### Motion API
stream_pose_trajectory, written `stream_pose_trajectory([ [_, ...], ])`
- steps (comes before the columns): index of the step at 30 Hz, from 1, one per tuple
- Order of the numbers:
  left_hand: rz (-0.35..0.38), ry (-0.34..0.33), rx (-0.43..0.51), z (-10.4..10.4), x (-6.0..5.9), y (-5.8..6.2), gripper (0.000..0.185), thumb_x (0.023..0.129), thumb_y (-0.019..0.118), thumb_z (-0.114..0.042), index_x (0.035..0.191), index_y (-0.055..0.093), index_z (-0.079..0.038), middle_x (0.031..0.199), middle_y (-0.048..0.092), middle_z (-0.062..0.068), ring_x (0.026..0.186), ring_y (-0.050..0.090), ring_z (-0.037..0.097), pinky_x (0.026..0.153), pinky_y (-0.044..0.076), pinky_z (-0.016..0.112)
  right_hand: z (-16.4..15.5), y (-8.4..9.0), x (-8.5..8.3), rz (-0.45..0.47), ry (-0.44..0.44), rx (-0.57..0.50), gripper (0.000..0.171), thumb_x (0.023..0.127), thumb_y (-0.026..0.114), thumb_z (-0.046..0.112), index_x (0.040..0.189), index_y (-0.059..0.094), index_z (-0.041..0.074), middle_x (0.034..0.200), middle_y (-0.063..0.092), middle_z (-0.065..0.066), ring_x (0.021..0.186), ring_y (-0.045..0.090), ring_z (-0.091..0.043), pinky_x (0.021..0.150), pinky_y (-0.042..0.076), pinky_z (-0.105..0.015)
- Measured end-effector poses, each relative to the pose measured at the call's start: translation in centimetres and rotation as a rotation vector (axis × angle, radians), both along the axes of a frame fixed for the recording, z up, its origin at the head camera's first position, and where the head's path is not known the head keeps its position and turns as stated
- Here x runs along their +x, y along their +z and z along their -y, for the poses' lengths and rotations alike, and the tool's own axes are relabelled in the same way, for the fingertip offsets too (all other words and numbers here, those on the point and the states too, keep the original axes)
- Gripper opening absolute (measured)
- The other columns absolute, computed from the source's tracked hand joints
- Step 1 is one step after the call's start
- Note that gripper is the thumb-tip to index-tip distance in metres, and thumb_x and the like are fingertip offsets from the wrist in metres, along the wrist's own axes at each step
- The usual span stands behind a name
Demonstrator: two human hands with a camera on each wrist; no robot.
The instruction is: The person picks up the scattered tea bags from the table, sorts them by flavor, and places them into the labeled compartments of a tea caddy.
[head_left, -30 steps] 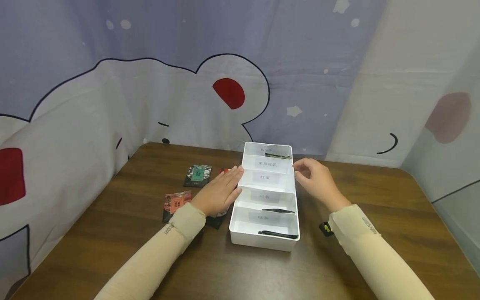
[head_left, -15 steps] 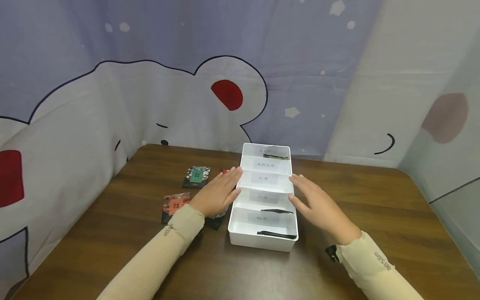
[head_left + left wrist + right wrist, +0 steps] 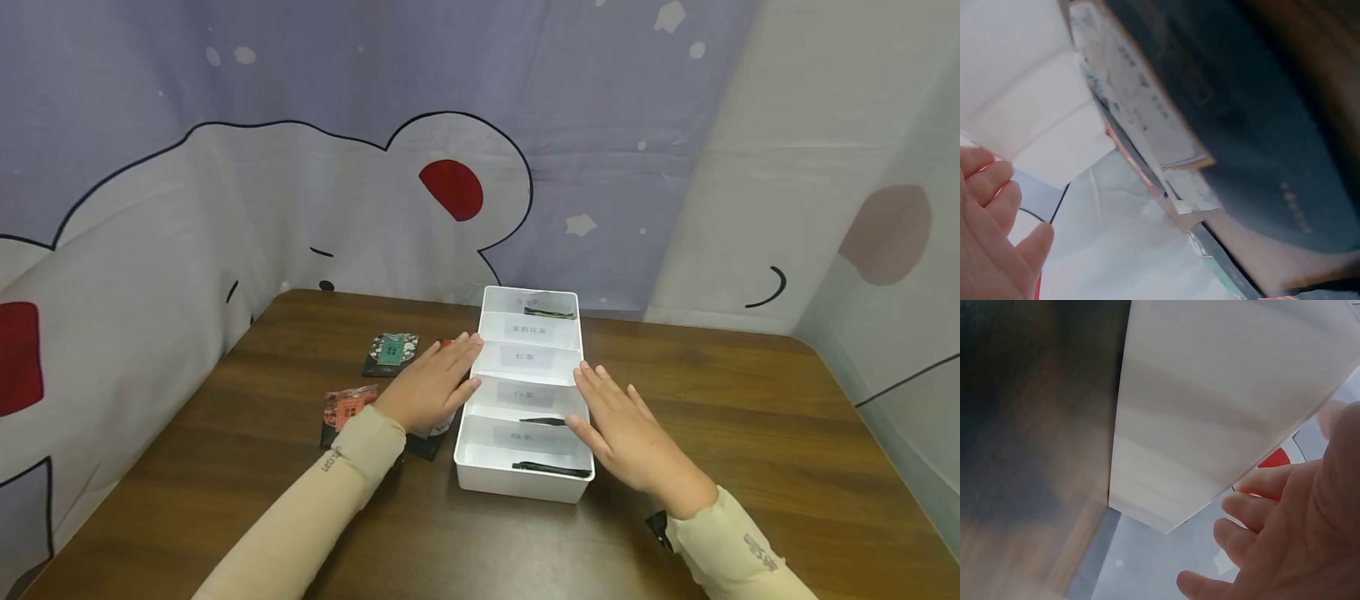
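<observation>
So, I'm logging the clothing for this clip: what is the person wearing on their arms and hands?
Both arms are in snug beige sleeves down to the wrist, each with small dark lettering near the cuff. The left hand and right hand are bare, with no gloves or rings visible. A small black device with a yellow-green mark sits under the right wrist.

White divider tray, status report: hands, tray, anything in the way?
Left hand flat on the white divider tray, left wall. Right hand flat on its right wall. Tea packets beside the left hand. Nothing blocking.

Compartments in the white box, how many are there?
5, in one row down the box: far end, then, and nearest. None seems hidden.
</observation>
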State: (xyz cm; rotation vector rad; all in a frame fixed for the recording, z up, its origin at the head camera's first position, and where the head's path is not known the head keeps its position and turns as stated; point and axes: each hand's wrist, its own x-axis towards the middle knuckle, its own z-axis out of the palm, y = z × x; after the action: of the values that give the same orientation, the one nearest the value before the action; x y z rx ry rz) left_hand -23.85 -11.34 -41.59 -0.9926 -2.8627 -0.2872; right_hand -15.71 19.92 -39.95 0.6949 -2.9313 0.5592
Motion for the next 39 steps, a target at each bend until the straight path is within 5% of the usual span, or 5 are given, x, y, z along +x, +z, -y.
stream_pose_trajectory([
  [9, -0.151, 0.005, 0.072, 0.9, 0.7, 1.5, 0.059, 0.104, 0.05, -0.044, 0.155, 0.044, -0.014, 0.158, 0.044, 0.005, 0.148, 0.036, 0.024, 0.122, 0.023, 0.053, 0.3, -0.4, 0.2, 0.025, -0.019, 0.012, 0.074, 0.107, 0.042, 0.05, 0.161, 0.022, 0.002, 0.168, 0.017, -0.013, 0.155, 0.013, -0.034, 0.12, 0.008, -0.066],
  [14, -0.212, 0.143, 0.175, 1.4, 1.8, 3.1, 0.052, 0.102, 0.058, -0.038, 0.144, 0.056, -0.008, 0.144, 0.058, 0.013, 0.134, 0.053, 0.032, 0.111, 0.041, 0.054, 0.2, -0.5, 0.2, 0.036, -0.032, 0.002, 0.076, 0.107, 0.042, 0.051, 0.161, 0.021, 0.002, 0.168, 0.016, -0.013, 0.155, 0.012, -0.034, 0.12, 0.008, -0.066],
  [19, -0.059, 0.36, 0.319, 2.2, 2.8, 4.2, 0.049, 0.103, 0.056, -0.036, 0.141, 0.058, -0.005, 0.141, 0.059, 0.019, 0.129, 0.056, 0.038, 0.103, 0.048, 0.057, 0.0, -0.4, 0.3, 0.026, -0.018, 0.012, 0.078, 0.106, 0.045, 0.051, 0.161, 0.021, 0.002, 0.168, 0.017, -0.013, 0.155, 0.013, -0.034, 0.121, 0.007, -0.064],
  [23, 0.089, 0.454, 0.374, 3.0, 3.4, 4.3, 0.05, 0.104, 0.056, -0.035, 0.143, 0.056, -0.005, 0.144, 0.056, 0.021, 0.133, 0.051, 0.042, 0.106, 0.044, 0.061, -0.1, -0.3, 0.3, 0.005, -0.006, 0.038, 0.079, 0.105, 0.046, 0.051, 0.161, 0.021, 0.001, 0.168, 0.019, -0.013, 0.154, 0.015, -0.033, 0.122, 0.007, -0.063],
  [39, 0.388, 0.525, 0.325, 3.7, 3.2, 1.4, 0.057, 0.098, 0.069, -0.028, 0.142, 0.054, 0.003, 0.141, 0.057, 0.024, 0.129, 0.055, 0.043, 0.103, 0.047, 0.059, -0.2, -0.7, 0.2, -0.001, 0.009, 0.036, 0.079, 0.106, 0.045, 0.05, 0.161, 0.019, 0.001, 0.168, 0.017, -0.014, 0.155, 0.014, -0.034, 0.122, 0.009, -0.061],
])
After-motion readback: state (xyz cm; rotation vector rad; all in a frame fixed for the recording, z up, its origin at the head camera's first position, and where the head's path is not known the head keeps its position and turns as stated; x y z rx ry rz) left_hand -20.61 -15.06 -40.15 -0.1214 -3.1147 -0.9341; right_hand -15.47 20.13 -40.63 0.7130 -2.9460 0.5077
